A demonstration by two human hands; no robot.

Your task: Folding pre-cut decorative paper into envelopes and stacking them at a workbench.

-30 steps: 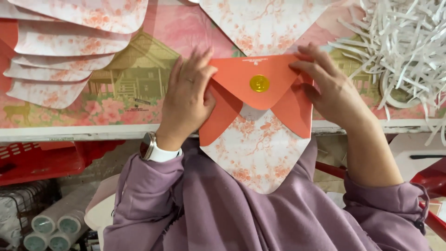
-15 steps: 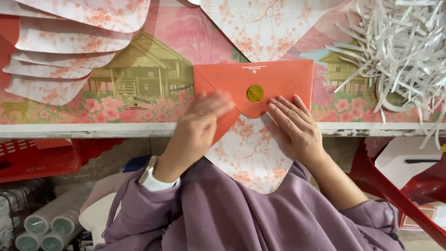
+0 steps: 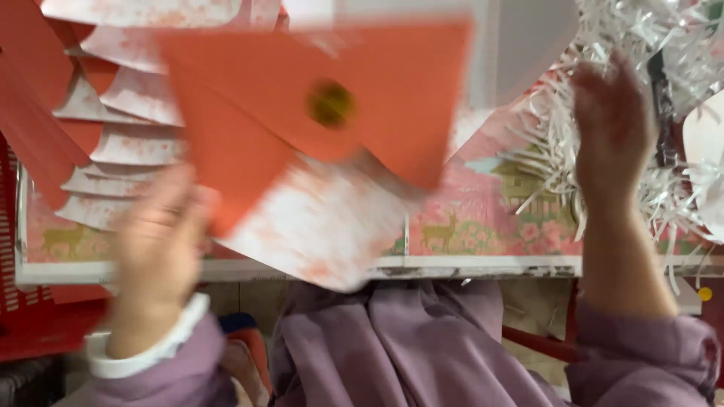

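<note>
The left hand [image 3: 162, 249] grasps the blurred red envelope [image 3: 317, 113] at its lower corner. The right hand [image 3: 615, 124], fingers released, touches white paper strips [image 3: 664, 45].

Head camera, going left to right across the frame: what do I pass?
Stack of flat pink-and-red paper pieces → left hand → red envelope with gold seal → right hand → pile of white shredded paper strips. The picture is motion-blurred.

One red envelope [image 3: 317, 113] with one gold round seal [image 3: 330, 103], two hands, left hand [image 3: 162, 241] and right hand [image 3: 615, 128], one pile of white paper shreds [image 3: 679, 53], and perhaps six unfolded floral sheets [image 3: 128, 143], blurred
</note>
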